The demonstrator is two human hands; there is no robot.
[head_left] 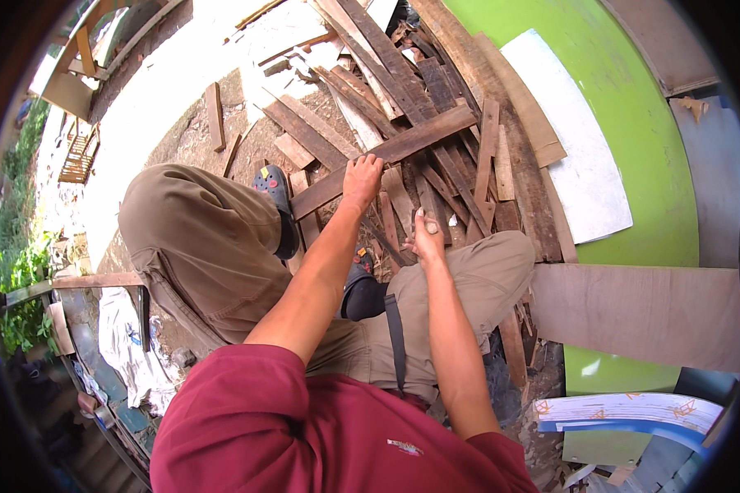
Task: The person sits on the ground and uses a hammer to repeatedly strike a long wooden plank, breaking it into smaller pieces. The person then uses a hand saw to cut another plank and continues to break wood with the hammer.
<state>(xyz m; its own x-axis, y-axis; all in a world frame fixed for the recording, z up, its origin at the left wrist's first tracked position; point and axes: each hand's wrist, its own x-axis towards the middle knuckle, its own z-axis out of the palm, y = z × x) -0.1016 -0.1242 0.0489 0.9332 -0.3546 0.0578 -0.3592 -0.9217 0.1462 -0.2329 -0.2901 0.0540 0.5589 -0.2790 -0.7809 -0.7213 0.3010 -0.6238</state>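
A dark brown wooden plank (423,137) slants across the pile in front of me, its near end by my left shoe. My left hand (363,177) is closed over the plank's edge around its middle. My right hand (427,238) is held low above the wood, just beyond my right knee. Its fingers are curled, and what they hold, if anything, is too small to make out. Beneath both hands lie several loose boards and strips, among them a short brown board (399,197).
A shoe (275,193) rests beside the pile. On the right are a long curved board (514,123), a white sheet (571,135), a green panel (658,156) and a wide plywood piece (641,312). A white cloth (131,337) lies at left.
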